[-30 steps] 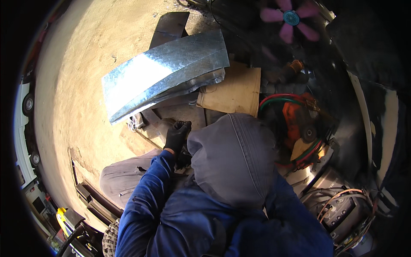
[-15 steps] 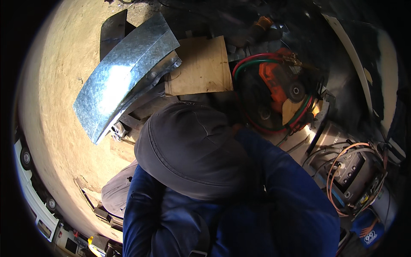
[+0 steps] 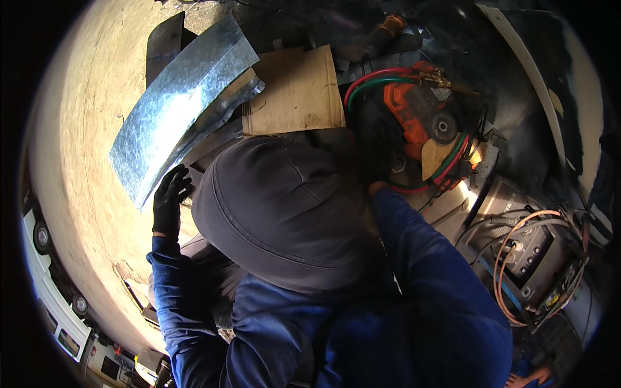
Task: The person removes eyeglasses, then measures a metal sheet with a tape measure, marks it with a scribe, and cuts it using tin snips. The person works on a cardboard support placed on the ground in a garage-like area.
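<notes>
My left hand (image 3: pixel 171 197), in a black glove, is raised beside the lower edge of a curved shiny sheet-metal panel (image 3: pixel 187 103). Its fingers are apart and slightly bent, and nothing shows in them. I cannot tell whether it touches the metal. My right arm (image 3: pixel 420 239), in a blue sleeve, reaches forward past a dark grey cloth hood (image 3: pixel 272 213) that covers the middle of the view. The right hand beyond the cuff is lost in shadow, near red and green hoses (image 3: pixel 381 77) and an orange-and-black machine (image 3: pixel 404 113). What it holds, if anything, is hidden.
A cardboard sheet (image 3: pixel 297 94) lies ahead, right of the metal panel. At right stands a grey machine with knobs (image 3: pixel 517 255) and coiled cables (image 3: pixel 498 278). Another person's hand (image 3: pixel 537 375) shows at lower right. A white vehicle (image 3: pixel 55 297) is far left.
My left hand has come out from behind the hood and risen toward the sheet-metal panel. My right forearm has shifted slightly. The view has moved a little, and the other person's hand sits lower.
</notes>
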Action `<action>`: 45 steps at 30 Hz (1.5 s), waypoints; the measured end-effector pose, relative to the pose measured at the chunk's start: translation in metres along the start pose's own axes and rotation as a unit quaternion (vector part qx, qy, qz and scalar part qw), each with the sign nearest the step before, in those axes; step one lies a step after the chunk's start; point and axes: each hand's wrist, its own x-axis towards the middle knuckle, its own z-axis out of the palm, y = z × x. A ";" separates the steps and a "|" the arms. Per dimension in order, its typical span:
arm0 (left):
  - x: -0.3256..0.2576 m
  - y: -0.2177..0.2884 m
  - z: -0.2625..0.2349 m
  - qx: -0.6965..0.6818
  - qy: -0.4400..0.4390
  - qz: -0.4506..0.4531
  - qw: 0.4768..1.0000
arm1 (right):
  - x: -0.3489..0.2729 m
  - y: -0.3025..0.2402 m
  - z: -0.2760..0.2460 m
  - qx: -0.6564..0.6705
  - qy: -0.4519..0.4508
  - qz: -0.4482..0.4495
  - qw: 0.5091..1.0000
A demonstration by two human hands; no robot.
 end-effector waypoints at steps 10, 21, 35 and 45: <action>-0.056 0.031 -0.076 -0.022 0.108 -0.009 0.994 | -0.001 -0.093 -0.097 -0.029 -0.296 -0.115 0.948; -0.100 0.052 -0.129 0.012 0.186 0.044 0.981 | 0.023 -0.045 -0.050 0.034 -0.131 -0.050 0.990; -0.167 -0.047 -0.202 -0.048 0.309 -0.064 0.948 | 0.172 0.007 -0.171 0.114 0.016 0.032 0.993; -0.104 -0.222 -0.100 -0.014 0.134 -0.162 0.978 | 0.158 -0.070 -0.340 0.249 0.171 -0.055 0.952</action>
